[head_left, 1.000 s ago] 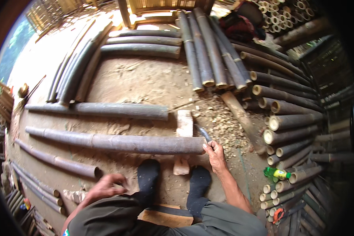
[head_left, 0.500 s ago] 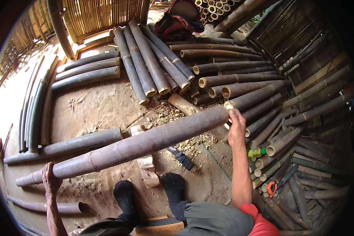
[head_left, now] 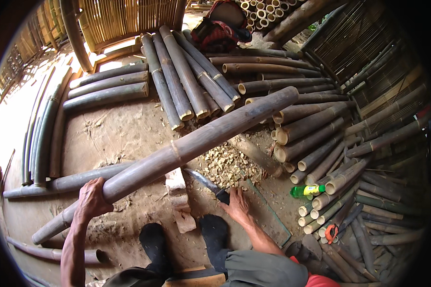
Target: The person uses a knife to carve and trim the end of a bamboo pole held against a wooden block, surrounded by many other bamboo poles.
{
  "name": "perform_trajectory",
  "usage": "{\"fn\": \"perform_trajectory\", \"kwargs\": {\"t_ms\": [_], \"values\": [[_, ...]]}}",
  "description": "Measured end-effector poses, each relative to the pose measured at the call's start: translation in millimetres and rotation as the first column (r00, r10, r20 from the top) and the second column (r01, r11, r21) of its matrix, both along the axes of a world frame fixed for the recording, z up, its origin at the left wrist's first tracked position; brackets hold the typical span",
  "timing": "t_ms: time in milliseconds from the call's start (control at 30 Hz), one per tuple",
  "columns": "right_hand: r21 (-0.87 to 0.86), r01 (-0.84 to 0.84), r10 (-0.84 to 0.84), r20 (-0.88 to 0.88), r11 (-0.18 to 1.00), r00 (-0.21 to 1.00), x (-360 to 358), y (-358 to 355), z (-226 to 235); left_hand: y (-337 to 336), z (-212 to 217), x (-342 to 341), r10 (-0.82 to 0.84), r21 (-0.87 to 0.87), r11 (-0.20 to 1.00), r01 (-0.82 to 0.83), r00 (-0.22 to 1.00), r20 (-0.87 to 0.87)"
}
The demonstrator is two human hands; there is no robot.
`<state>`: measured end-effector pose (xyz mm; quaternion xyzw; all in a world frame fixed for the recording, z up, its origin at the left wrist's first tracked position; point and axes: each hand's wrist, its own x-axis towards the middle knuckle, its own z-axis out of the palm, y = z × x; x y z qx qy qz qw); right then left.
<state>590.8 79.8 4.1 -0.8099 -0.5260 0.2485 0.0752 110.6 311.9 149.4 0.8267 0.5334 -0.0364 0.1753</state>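
My left hand (head_left: 95, 198) is wrapped round a thick brown bamboo pole (head_left: 196, 143), below its middle. The pole slants up from lower left to upper right, its far end raised over other bamboo. Low over the ground, my right hand (head_left: 235, 205) closes round the dark handle of a large knife (head_left: 203, 180). Its blade points left and away, toward a notched wooden block (head_left: 177, 191) between the pole and my feet. A heap of pale bamboo chips (head_left: 232, 162) lies just beyond the knife. Part of the handle is hidden by my fingers.
Cut bamboo poles (head_left: 311, 126) are piled along the right, with more (head_left: 177, 76) at the back and left. A green bottle (head_left: 307, 191) and an orange-handled tool (head_left: 331, 232) lie at the right. A log (head_left: 256, 155) rests by the chips. My black-socked feet (head_left: 153, 241) are below.
My right hand has let go of the pole's far end and come down onto the knife handle. The pole's far end has swung up and away; my left hand now grips it farther along.
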Motion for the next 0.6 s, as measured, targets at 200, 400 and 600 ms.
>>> {"fn": "perform_trajectory", "kwargs": {"t_ms": [200, 400, 600], "values": [[0.076, 0.167, -0.147, -0.224, 0.983, 0.963, 0, -9, -8, 2, -14, 19, -0.034, -0.101, 0.994, 0.042, 0.996, 0.083], [-0.203, 0.482, -0.458, -0.734, 0.852, 0.501, -1, -38, -1, 21, -33, 16, 0.032, -0.062, 0.998, -0.028, 0.997, 0.071], [0.021, 0.683, -0.381, -0.817, 0.730, 0.432, -16, -36, 37, 23, -34, 59, 0.001, -0.195, 0.981, 0.010, 0.998, 0.056]]}}
